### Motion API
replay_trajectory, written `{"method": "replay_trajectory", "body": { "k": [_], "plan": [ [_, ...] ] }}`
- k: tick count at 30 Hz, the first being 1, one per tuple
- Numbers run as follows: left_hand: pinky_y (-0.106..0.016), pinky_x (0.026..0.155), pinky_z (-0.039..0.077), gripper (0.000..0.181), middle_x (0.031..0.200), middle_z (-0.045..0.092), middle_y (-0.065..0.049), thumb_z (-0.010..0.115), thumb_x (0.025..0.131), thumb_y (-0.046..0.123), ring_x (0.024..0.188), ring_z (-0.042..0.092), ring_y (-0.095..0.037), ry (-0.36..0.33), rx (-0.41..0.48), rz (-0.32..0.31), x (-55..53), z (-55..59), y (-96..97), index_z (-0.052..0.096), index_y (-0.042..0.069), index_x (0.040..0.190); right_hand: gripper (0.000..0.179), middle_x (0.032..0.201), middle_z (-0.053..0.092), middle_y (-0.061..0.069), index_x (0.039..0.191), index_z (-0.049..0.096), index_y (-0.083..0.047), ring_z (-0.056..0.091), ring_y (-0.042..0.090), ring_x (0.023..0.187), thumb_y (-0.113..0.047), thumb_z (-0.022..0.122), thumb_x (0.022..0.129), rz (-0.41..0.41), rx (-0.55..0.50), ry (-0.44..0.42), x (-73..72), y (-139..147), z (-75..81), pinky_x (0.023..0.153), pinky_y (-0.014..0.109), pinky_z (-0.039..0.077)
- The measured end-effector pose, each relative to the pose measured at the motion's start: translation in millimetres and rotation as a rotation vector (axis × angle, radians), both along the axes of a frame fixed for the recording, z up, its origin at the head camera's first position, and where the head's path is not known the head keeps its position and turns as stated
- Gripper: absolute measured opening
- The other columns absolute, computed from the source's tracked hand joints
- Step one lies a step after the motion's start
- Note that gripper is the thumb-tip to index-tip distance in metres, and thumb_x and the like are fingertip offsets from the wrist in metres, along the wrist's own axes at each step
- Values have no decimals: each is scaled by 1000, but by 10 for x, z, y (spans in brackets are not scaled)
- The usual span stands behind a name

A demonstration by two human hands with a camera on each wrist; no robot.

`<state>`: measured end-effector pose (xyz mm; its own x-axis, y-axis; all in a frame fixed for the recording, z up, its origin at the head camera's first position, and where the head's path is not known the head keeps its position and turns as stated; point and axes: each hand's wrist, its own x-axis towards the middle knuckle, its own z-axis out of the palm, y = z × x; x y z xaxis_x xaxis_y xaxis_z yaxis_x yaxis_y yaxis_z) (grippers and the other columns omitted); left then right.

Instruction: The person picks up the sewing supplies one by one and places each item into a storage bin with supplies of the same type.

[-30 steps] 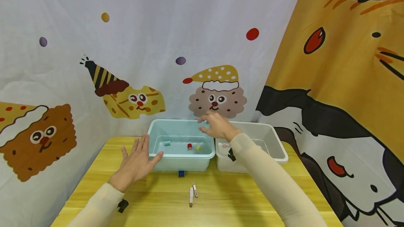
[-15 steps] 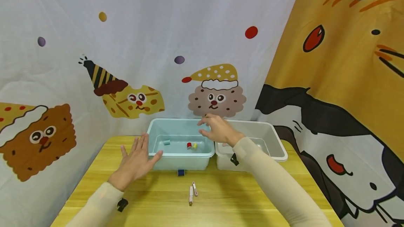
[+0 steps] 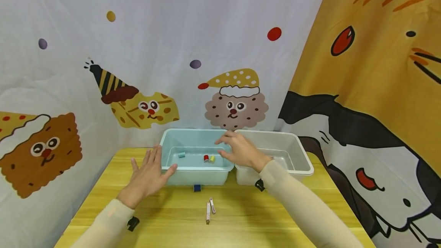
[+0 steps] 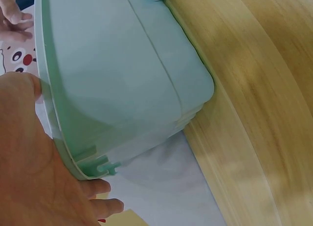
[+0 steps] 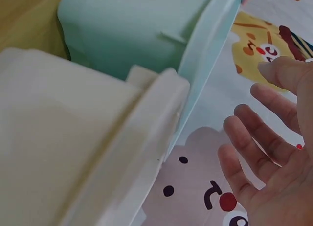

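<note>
My left hand (image 3: pixel 146 175) lies with straight, spread fingers at the left end of the light blue bin (image 3: pixel 198 177), thumb at its front rim. Over the gap between that bin and the white bin (image 3: pixel 303 173) hovers my right hand (image 3: pixel 242 150), fingers loosely bent and parted. In the right wrist view its palm holds nothing. Inside the blue bin lie a teal thread spool (image 3: pixel 181 155), a red spool (image 3: pixel 206 158) and a yellow spool (image 3: pixel 212 159), the last two side by side. A navy spool (image 3: pixel 197 188) stands on the table before the bin.
Two slim pinkish-white sticks (image 3: pixel 208 212) lie on the wooden table (image 3: pixel 241 225) nearer me; their kind is unclear. Something small and partly hidden by my right wrist is in the white bin. A printed curtain (image 3: pixel 155 30) hangs right behind both bins.
The yellow spool has rolled left to beside the red one. My right hand has shifted slightly right and lower, staying empty. My left hand has stayed in place.
</note>
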<state>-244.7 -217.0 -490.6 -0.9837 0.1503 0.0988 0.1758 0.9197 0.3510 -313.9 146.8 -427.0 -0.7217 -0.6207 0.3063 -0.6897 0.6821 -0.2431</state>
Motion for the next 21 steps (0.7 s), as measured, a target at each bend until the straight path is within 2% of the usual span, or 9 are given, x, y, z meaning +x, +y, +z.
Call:
{"method": "replay_trajectory", "body": {
  "k": [12,21],
  "plan": [
    [-100,128,-1,117,195,12,-27,41,115,83,179,15,-60,-7,4,5,-1,5,-5,15,-6,184,32,138,80,0,140,83,-19,79,20,127,-30,85,110,69,-8,73,318,46,-119,112,41,67],
    [-100,128,-1,117,195,12,-28,40,115,84,179,15,-60,-4,0,4,-5,2,-5,14,-6,184,32,133,81,-1,137,84,-20,80,17,120,-29,88,108,107,-25,151,549,58,-203,105,38,69]
  ]
}}
